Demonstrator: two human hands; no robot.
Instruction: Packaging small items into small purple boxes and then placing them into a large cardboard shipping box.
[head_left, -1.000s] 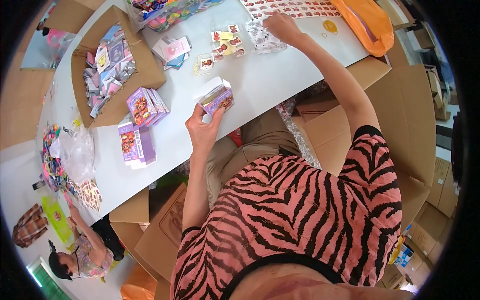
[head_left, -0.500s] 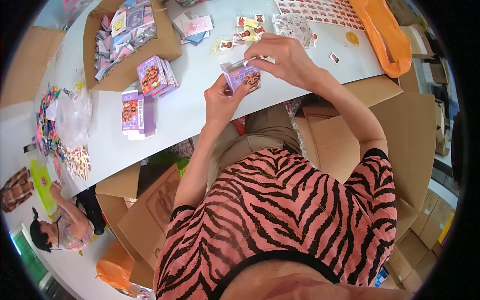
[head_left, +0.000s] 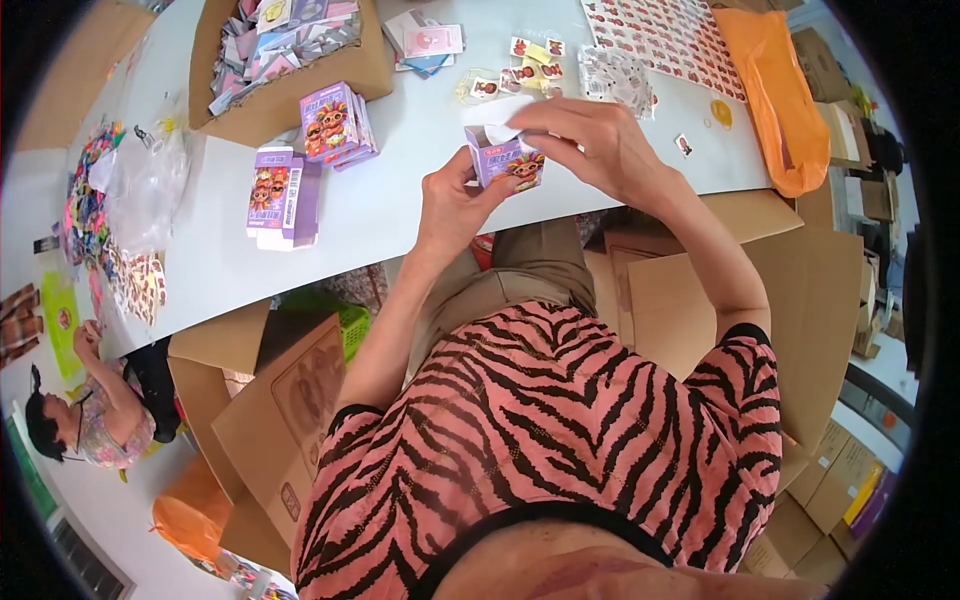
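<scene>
My left hand [head_left: 455, 205] grips a small purple carton [head_left: 508, 165] with cartoon figures on its front, thumb across the front panel. The carton is tilted above the table's near edge, its top open. At that opening my right hand [head_left: 605, 145] has its fingers closed on a white flap [head_left: 497, 112], which looks like part of the carton; the fingertips partly cover it. Small picture cards [head_left: 530, 72] lie just beyond the hands. To the left is a stack of filled-out purple cartons [head_left: 335, 125], with another purple carton [head_left: 275, 195] nearer me.
A cardboard box [head_left: 300, 85] full of small packets stands at the back left, beside loose cards [head_left: 430, 45]. A sticker sheet [head_left: 670, 40], a clear bag [head_left: 615, 80] and an orange bag [head_left: 775, 100] lie at right. Another person [head_left: 100, 400] sits at far left. Open cartons flank my legs.
The view has shifted, so the table things sit farther right. At the carton's top, more of the white flap now shows upright beside my right fingers. My left hand keeps its grip.
</scene>
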